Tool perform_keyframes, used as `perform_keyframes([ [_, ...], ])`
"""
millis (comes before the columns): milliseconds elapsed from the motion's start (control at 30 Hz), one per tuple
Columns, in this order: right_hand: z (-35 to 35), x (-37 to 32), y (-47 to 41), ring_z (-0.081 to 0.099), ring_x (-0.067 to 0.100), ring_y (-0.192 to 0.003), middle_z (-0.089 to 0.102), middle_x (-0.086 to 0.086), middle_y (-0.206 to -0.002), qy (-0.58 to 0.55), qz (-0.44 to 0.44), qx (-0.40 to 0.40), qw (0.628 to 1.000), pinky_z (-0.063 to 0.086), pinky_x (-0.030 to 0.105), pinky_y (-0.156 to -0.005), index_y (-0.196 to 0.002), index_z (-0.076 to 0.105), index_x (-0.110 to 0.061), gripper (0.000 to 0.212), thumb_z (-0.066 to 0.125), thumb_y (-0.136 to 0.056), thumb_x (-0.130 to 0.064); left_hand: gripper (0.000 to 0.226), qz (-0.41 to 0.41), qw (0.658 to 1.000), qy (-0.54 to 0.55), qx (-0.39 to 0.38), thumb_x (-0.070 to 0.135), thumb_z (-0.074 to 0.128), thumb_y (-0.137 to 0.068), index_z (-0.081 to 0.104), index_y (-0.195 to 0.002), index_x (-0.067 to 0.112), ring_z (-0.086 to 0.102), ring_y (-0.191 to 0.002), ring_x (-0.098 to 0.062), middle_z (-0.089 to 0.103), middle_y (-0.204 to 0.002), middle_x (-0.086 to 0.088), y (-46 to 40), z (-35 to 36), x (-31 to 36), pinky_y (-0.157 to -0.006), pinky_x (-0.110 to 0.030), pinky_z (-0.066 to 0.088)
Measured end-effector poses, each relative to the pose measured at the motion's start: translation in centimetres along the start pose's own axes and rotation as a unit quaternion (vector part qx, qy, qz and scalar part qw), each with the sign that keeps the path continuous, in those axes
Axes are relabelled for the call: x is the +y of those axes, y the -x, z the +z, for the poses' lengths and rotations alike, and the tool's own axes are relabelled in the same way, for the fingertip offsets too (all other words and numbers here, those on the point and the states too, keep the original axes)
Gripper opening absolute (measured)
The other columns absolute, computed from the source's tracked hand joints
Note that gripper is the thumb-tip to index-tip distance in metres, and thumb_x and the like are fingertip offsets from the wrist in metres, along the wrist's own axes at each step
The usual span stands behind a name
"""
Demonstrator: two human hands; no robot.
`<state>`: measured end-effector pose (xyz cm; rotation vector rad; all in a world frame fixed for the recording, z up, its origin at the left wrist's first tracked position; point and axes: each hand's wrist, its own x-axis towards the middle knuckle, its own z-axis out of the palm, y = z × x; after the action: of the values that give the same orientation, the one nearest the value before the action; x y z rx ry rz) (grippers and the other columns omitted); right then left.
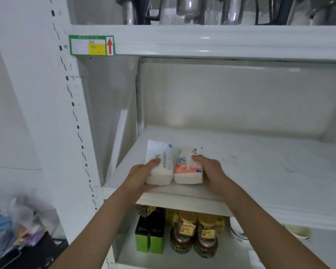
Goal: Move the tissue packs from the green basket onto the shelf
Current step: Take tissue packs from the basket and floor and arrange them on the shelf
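Two tissue packs lie side by side at the front left of the white middle shelf. The left pack is white with pale blue print. The right pack is white with an orange patch. My left hand grips the left pack from its left side and underneath. Around the right pack's right side and top, my right hand is closed. Both packs rest on or just over the shelf's front edge. The green basket is out of view.
The shelf below holds green-and-black boxes, jars with yellow labels and white bowls. The shelf above carries metal and glass kitchenware. A green price label sits on the upper shelf edge. A plastic bag lies at lower left.
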<state>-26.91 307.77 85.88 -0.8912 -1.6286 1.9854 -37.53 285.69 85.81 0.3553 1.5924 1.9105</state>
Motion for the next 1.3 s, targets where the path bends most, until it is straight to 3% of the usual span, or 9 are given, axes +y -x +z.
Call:
perform_keyframes([
  [100,1.5,-0.1,-1.4,0.079,0.035,-0.083,0.081,0.021,-0.093,0.05,-0.013,0.002,0.999,0.062,0.052,-0.09,-0.092,0.078,-0.003,0.024,0.081,-0.083,-0.026,0.054,-0.006,0.998,-0.051,0.021,0.04,0.083,-0.084,0.071,-0.126,0.007,0.075,-0.104,-0.027,0.077,-0.118,-0.01,-2.1,0.5,1.1,-0.073,-0.037,0.067],
  [200,1.9,-0.2,-1.8,0.076,0.038,-0.095,0.08,0.022,-0.098,0.129,-0.046,0.036,0.99,0.06,0.048,-0.095,-0.098,0.078,0.003,0.046,0.07,-0.091,-0.041,0.062,0.016,0.984,-0.172,0.04,0.054,0.074,-0.088,0.069,-0.132,0.01,0.072,-0.107,-0.027,0.075,-0.124,-0.011,-3.6,0.6,1.7,-0.098,-0.044,0.06],
  [367,-0.1,-0.5,0.2,0.066,0.021,-0.074,0.069,0.001,-0.075,0.309,-0.179,0.066,0.932,0.044,0.028,-0.062,-0.07,0.059,-0.011,0.055,0.041,-0.106,-0.049,0.058,0.103,0.949,-0.298,0.026,0.067,0.063,-0.09,0.062,-0.137,0.034,0.066,-0.118,-0.018,0.07,-0.13,0.007,-2.5,-1.2,1.5,-0.109,-0.04,0.05],
  [500,-1.9,1.1,2.6,0.059,-0.014,-0.103,0.057,-0.028,-0.126,0.352,-0.193,-0.053,0.914,0.041,0.001,-0.077,-0.128,0.052,-0.036,0.039,0.065,-0.095,-0.05,0.059,0.159,0.926,-0.34,-0.028,0.058,0.083,-0.074,0.05,-0.122,0.067,0.06,-0.118,0.004,0.062,-0.123,0.034,-1.4,-3.3,0.1,-0.097,-0.016,0.048],
  [600,-1.1,2.6,1.7,0.06,-0.017,-0.088,0.053,-0.033,-0.112,0.382,-0.207,-0.073,0.898,0.041,-0.007,-0.067,-0.127,0.04,-0.041,0.053,0.076,-0.089,-0.039,0.085,0.19,0.89,-0.414,-0.004,0.041,0.086,-0.081,0.042,-0.154,0.038,0.06,-0.113,0.0,0.06,-0.132,0.023,-3.0,-2.8,-0.4,-0.098,-0.011,0.045],
  [700,0.0,2.8,-0.7,0.051,-0.013,-0.083,0.053,-0.026,-0.103,0.387,-0.221,-0.032,0.895,0.038,-0.01,-0.064,-0.14,0.05,-0.02,0.058,0.077,-0.089,-0.029,0.065,0.22,0.864,-0.453,0.028,0.03,0.078,-0.091,0.051,-0.15,0.025,0.06,-0.089,0.014,0.067,-0.122,0.014,-5.9,-2.2,-0.1,-0.074,0.007,0.041],
  [800,1.0,1.9,-3.4,0.057,-0.004,-0.084,0.066,0.0,-0.119,0.408,-0.231,0.002,0.883,0.041,-0.003,-0.069,-0.144,0.051,-0.013,0.066,0.077,-0.086,-0.031,0.061,0.223,0.859,-0.458,0.039,0.024,0.076,-0.092,0.053,-0.149,0.02,0.064,-0.093,0.006,0.071,-0.131,0.001,-9.3,-1.6,0.2,-0.073,0.005,0.043],
  [933,2.2,1.2,-7.9,0.062,0.03,-0.12,0.064,0.012,-0.138,0.412,-0.229,0.038,0.881,0.044,0.026,-0.093,-0.146,0.05,-0.013,0.07,0.076,-0.086,-0.035,0.071,0.224,0.851,-0.472,0.057,0.026,0.076,-0.093,0.045,-0.156,0.016,0.066,-0.12,-0.025,0.066,-0.143,-0.009,-14.3,-0.6,0.8,-0.098,-0.023,0.043],
  [1300,3.3,0.1,-17.4,0.061,0.032,-0.124,0.063,0.012,-0.138,0.417,-0.24,0.055,0.875,0.05,0.036,-0.1,-0.144,0.05,-0.015,0.066,0.074,-0.086,-0.038,0.071,0.219,0.838,-0.496,0.067,0.026,0.076,-0.091,0.045,-0.154,0.014,0.063,-0.117,-0.026,0.063,-0.144,-0.013,-25.1,-0.7,2.1,-0.097,-0.031,0.045],
])
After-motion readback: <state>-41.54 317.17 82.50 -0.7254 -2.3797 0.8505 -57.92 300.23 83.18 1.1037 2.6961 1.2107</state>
